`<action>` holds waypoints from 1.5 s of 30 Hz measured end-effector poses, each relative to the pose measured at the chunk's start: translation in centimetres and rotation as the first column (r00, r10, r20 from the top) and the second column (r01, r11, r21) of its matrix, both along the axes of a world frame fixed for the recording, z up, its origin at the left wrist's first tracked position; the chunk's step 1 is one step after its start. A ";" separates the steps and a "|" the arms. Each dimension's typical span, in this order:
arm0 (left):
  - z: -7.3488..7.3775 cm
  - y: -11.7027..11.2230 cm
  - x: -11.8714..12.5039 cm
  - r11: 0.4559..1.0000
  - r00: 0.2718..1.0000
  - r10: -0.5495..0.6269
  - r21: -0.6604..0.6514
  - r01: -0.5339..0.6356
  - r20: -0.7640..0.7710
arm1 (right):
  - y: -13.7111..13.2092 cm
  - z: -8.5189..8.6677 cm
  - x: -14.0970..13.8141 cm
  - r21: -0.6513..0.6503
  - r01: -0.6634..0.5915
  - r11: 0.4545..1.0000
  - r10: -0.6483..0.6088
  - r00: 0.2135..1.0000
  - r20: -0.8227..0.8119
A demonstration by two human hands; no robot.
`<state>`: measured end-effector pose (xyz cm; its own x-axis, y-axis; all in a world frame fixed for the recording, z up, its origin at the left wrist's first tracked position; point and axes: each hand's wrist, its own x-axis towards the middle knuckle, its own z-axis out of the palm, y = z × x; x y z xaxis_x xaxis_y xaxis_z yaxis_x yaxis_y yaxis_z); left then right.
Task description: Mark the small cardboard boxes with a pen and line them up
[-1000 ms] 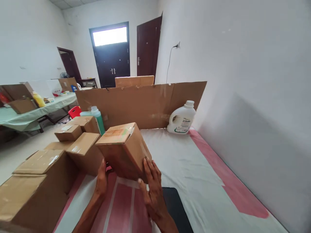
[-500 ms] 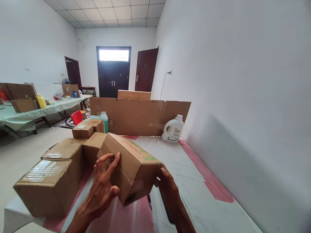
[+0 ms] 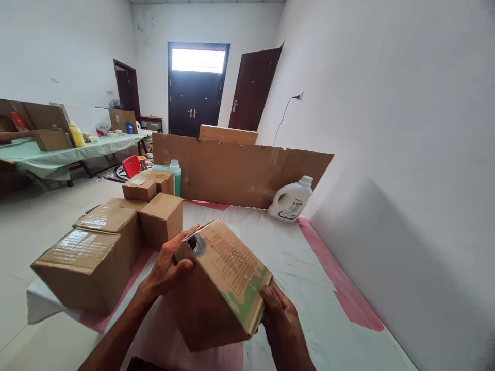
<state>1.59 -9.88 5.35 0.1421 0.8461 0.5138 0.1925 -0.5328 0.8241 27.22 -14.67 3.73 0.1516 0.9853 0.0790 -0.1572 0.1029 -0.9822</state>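
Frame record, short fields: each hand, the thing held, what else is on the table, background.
box: brown cardboard, tilted, held over the table
left hand: grips its upper left edge by a torn hole
right hand: grips its lower right corner
table left: pile of closed boxes, green bottle
table far end: upright cardboard sheet, white jug
background: second table, another person's arm on it, dark doors

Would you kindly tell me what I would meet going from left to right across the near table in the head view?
large taped box → left hand → held cardboard box → white detergent jug
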 end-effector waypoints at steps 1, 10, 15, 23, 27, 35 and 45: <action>0.2 0.4 -0.1 1.000 1.000 -0.020 -0.002 0.020 -0.002 | -0.7 -0.2 -0.4 -0.034 0.003 0.999 -0.004 1.000 -0.023; -1.6 -0.5 1.8 0.989 0.990 0.092 -0.121 -0.079 0.105 | -5.7 -4.8 -5.1 -0.082 0.244 0.966 -0.243 0.970 0.017; -1.8 -2.2 1.5 0.957 0.961 0.001 -0.278 0.079 0.275 | -6.7 -7.3 -4.8 -0.016 0.143 0.990 -0.142 0.988 0.064; -1.4 -3.4 -0.8 0.903 0.914 0.133 -0.426 0.048 0.384 | -0.5 -9.4 1.4 -0.014 0.180 0.984 -0.134 0.780 0.611; -1.8 -3.0 -0.7 0.918 0.959 0.001 -0.380 0.111 0.282 | 2.6 -10.9 1.2 -0.012 0.190 0.982 -0.132 0.726 0.674; -0.9 -3.5 0.3 0.933 0.982 -0.039 -0.346 0.102 0.184 | 4.0 -10.3 1.7 -0.066 0.047 0.997 -0.012 0.886 0.464; -0.2 -4.0 2.2 0.961 0.995 -0.060 -0.267 0.079 0.077 | -0.1 3.5 -1.1 0.299 -0.010 0.954 0.040 0.995 -0.093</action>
